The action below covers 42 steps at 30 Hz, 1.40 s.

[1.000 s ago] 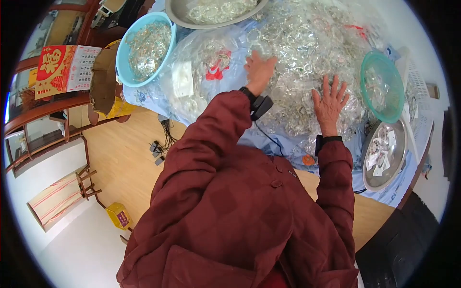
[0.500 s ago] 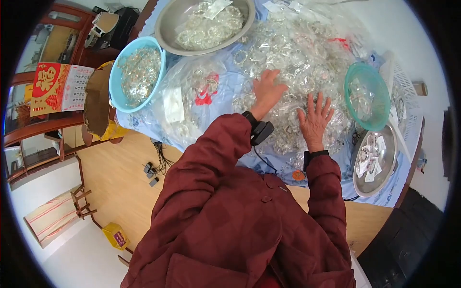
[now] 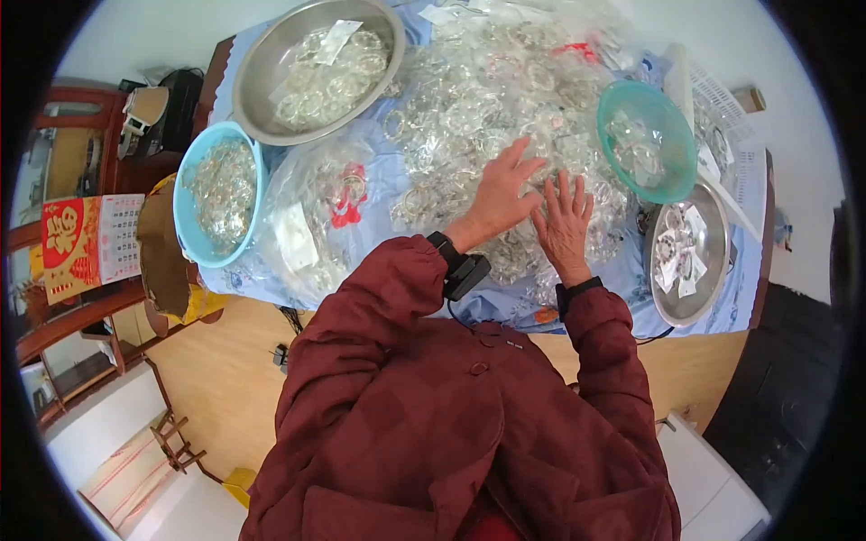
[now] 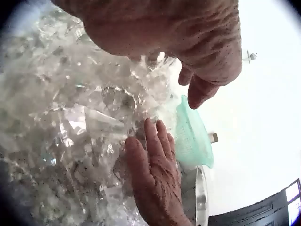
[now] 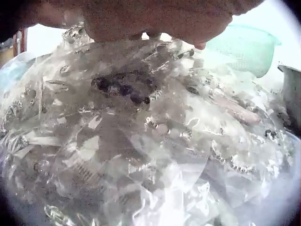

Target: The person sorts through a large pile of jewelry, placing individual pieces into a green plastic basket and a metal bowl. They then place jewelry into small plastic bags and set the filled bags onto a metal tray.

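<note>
A wide heap of clear plastic bags (image 3: 469,108) with ring-shaped, shiny pieces in them covers the middle of the table. The left hand (image 3: 502,197) is over the heap's near part, fingers spread and pointing up and right. Close beside it the right hand (image 3: 565,230) lies flat on the bags with its fingers extended. In the left wrist view the left hand (image 4: 174,37) arches above the bags, and the right hand (image 4: 157,174) rests on them. The right wrist view shows the right hand (image 5: 155,19) at the top, over bags (image 5: 141,141) with dark beads inside.
Left of the heap are a grey metal basin (image 3: 257,90), a blue basin (image 3: 185,230) and a separate bag with a red mark (image 3: 347,206). At the right stand a green basket (image 3: 678,185), a metal bowl (image 3: 708,293) with tagged pieces and a white rack (image 3: 722,95).
The view has shifted, bringing the grey basin further in. The left hand has moved toward the right hand, so the two are now close together. Both remain over the bags.
</note>
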### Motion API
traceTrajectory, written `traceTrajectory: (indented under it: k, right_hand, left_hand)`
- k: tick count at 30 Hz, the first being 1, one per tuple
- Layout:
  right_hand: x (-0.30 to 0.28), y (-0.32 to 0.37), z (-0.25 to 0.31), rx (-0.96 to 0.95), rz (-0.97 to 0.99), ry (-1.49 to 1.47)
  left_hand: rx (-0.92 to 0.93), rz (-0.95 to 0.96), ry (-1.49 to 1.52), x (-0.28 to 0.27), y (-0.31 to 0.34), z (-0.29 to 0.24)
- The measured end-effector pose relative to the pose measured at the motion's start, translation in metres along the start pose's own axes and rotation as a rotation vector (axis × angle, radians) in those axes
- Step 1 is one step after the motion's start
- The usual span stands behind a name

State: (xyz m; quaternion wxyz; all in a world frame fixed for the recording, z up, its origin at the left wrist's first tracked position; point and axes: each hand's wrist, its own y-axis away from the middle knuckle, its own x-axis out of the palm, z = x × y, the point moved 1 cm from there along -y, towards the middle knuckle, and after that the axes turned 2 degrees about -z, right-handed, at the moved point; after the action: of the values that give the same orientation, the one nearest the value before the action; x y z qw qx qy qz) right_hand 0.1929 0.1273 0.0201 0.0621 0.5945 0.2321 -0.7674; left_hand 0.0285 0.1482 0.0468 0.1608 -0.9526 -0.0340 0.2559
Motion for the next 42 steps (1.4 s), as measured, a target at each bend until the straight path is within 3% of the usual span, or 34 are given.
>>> traceTrajectory:
  k: [2,7,9,13,14,16,21,24,25,28,29,32,36,37,40,41,42]
  right_hand:
    - [-0.004,0.002,-0.001,0.016,0.015,0.007]
    - [-0.015,0.008,-0.001,0.043,0.083,0.032]
    - [-0.018,0.015,-0.004,0.051,0.099,0.041]
    - [-0.023,0.032,-0.013,0.116,0.031,-0.022]
    - [-0.023,0.039,-0.017,0.162,0.029,-0.038]
    - [-0.023,0.053,-0.026,0.252,0.025,-0.063]
    - [-0.023,0.084,-0.045,0.31,0.028,-0.111]
    - [-0.011,0.098,-0.057,0.377,0.054,-0.068]
    - [-0.006,0.099,-0.06,0.376,0.05,-0.07]
    - [0.014,0.097,-0.064,0.426,0.06,-0.077]
    - [0.019,0.097,-0.064,0.427,0.055,-0.082]
    - [0.029,0.099,-0.067,0.423,0.028,-0.008]
    - [0.032,0.098,-0.069,0.388,-0.01,0.019]
    - [0.032,0.1,-0.069,0.402,-0.006,0.02]
    - [0.026,0.096,-0.068,0.436,0.046,-0.012]
    - [0.023,0.093,-0.072,0.442,0.043,-0.011]
    - [0.019,0.092,-0.073,0.44,0.051,-0.051]
  left_hand:
    - [0.049,0.131,0.182,0.001,-0.012,0.003]
    - [0.006,0.229,0.152,-0.019,-0.043,0.029]
    - [0.043,-0.153,-0.06,-0.034,-0.048,0.059]
    - [-0.18,-0.428,-0.485,-0.064,-0.051,0.115]
    - [-0.178,-0.415,-0.481,-0.067,-0.05,0.12]
    - [-0.609,-0.447,-0.494,-0.075,-0.054,0.117]
    - [-0.666,-0.454,-0.421,-0.074,-0.071,0.159]
    - [-0.632,-0.188,-0.203,-0.072,-0.081,0.179]
    - [-0.629,-0.191,-0.205,-0.069,-0.081,0.18]
    - [-0.294,-0.275,-0.121,-0.056,-0.078,0.175]
    - [-0.289,-0.275,-0.126,-0.054,-0.078,0.163]
    - [-0.028,-0.126,-0.527,-0.05,-0.083,0.099]
    - [0.213,-0.105,-0.471,-0.046,-0.088,0.068]
    - [0.216,-0.091,-0.465,-0.045,-0.086,0.062]
    - [-0.152,-0.122,0.275,-0.047,-0.082,0.043]
    - [-0.149,-0.117,0.276,-0.047,-0.085,0.037]
    - [-0.269,-0.144,0.426,-0.048,-0.086,0.033]
